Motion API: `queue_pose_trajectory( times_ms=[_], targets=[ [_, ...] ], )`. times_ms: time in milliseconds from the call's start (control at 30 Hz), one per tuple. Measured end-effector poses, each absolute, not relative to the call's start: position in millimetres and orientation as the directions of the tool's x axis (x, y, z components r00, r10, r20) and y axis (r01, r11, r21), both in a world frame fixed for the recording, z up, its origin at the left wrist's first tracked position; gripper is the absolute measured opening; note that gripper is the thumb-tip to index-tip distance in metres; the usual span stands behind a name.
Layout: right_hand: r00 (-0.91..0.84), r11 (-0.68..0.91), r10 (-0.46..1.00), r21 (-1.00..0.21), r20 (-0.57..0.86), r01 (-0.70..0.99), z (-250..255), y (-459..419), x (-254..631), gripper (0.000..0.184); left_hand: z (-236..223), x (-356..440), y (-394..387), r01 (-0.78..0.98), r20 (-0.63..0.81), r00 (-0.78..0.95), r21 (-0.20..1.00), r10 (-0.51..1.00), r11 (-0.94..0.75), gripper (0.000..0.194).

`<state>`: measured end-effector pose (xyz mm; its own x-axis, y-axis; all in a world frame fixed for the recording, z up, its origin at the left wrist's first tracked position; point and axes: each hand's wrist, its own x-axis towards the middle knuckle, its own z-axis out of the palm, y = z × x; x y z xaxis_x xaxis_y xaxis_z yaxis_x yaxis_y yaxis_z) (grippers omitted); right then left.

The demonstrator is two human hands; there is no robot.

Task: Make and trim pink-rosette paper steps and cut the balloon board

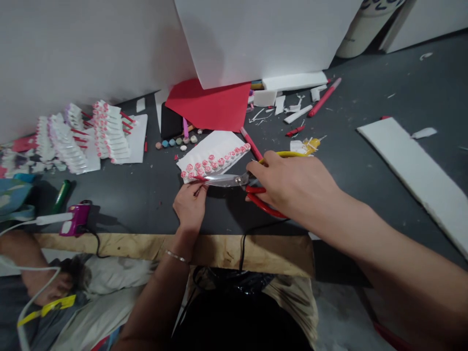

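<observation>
My right hand (288, 178) is closed round a pair of scissors (226, 181) with one yellow and one red handle. The blades point left, and their tips reach a small red strip (199, 178). Just under the blade tips, my left hand (190, 204) is in a pinch at that strip; the fingertips partly hide its end. Behind both hands lies a white foam sheet (215, 144). Rows of small round pieces with red-and-white faces (221, 162) stand along its front edge. A pink-red marker (251, 144) rests beside the sheet.
Several bundles of white and pink pieces (109, 131) stand at the left. Red paper (212, 105), white scraps (292, 109) and a long foam board (413, 170) lie on the dark table. A purple device (75, 219) with cables sits front left, near another person's hand (49, 287).
</observation>
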<state>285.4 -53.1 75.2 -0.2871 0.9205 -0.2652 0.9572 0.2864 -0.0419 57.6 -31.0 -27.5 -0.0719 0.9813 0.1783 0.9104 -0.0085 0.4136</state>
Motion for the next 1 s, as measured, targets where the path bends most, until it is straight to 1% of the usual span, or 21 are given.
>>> queue_pose_trajectory(
  times_ms=[300, 633, 733, 800, 867, 1000],
  targets=[
    [-0.286, 0.290, 0.915, -0.030, -0.284, 0.957, 75, -53, 285, 0.029, -26, 58, -30, 0.915, 0.162, -0.059, 0.404, 0.985, -0.011, 0.022],
    [-0.287, 0.290, 0.913, -0.034, -0.291, 0.957, 75, -52, 285, 0.026, -27, 59, -32, 0.899, 0.187, -0.063, 0.437, 0.980, -0.026, 0.018],
    [-0.293, 0.293, 0.923, -0.038, -0.247, 0.955, 67, -54, 288, 0.028, -25, 60, -34, 0.889, 0.190, -0.052, 0.457, 0.980, -0.042, 0.016],
    [-0.299, 0.296, 0.934, -0.042, -0.194, 0.954, 60, -56, 292, 0.034, -24, 61, -36, 0.874, 0.191, -0.038, 0.483, 0.981, -0.060, 0.016],
    [-0.302, 0.294, 0.941, -0.072, -0.153, 0.953, 52, -58, 296, 0.039, -22, 61, -39, 0.858, 0.185, -0.023, 0.508, 0.982, -0.075, 0.015],
    [-0.289, 0.255, 0.945, -0.207, -0.154, 0.945, 42, -65, 303, 0.043, -18, 60, -45, 0.804, 0.141, 0.011, 0.587, 0.990, -0.092, 0.013]
  ],
)
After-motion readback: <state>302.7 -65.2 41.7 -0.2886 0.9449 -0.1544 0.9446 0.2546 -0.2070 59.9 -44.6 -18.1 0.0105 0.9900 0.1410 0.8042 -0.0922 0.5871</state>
